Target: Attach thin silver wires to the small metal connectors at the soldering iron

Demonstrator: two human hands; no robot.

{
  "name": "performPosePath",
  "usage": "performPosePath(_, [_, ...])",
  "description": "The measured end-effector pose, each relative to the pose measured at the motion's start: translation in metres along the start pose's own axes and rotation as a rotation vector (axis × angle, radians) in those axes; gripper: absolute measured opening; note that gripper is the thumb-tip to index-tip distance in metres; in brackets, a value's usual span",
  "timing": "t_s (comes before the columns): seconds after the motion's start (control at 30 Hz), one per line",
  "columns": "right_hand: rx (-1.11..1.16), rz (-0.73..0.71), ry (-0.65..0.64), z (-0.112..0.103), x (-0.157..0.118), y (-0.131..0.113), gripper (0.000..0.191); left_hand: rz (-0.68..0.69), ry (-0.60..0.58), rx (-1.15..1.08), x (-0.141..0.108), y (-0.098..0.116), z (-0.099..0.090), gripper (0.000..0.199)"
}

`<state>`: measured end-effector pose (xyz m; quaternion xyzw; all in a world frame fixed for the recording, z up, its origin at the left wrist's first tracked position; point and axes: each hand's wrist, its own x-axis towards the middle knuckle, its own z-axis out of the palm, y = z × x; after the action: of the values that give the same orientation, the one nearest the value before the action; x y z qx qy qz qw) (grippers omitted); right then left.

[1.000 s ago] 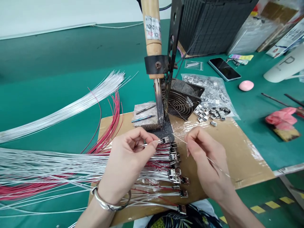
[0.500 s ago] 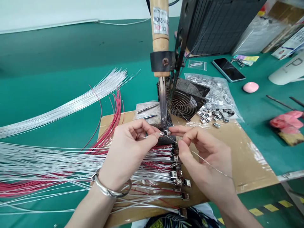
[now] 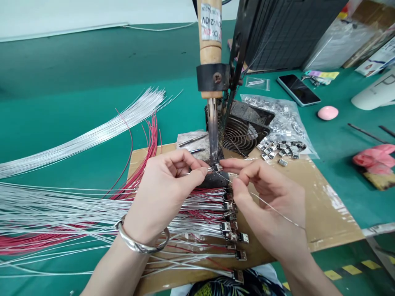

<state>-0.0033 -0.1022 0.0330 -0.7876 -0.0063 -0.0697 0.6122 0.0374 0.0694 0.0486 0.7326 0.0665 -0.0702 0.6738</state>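
Between thumb and fingertips, my left hand pinches thin wires that end at a small metal connector. The connector sits right under the tip of a wooden-handled soldering iron clamped upright. My right hand grips a thin solder wire whose end reaches the connector; its index fingertip is at the connector's right side. Below my hands, finished-looking connectors on white and red wires lie in rows on the cardboard.
A white wire bundle lies at the left. Behind the iron are a black fan and a bag of connectors, with loose connectors in front. A phone, pink egg-shaped object and white mug stand right.
The view has shifted slightly. Both hands keep their grips, and the connector remains at the iron's tip, raised a little in the picture.
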Motion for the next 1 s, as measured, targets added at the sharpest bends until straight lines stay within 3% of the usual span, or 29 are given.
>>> performPosePath(1.0, [0.022, -0.013, 0.01, 0.0018, 0.0012, -0.0018, 0.02, 0.032, -0.011, -0.007, 0.0015, -0.0003, -0.0014, 0.016])
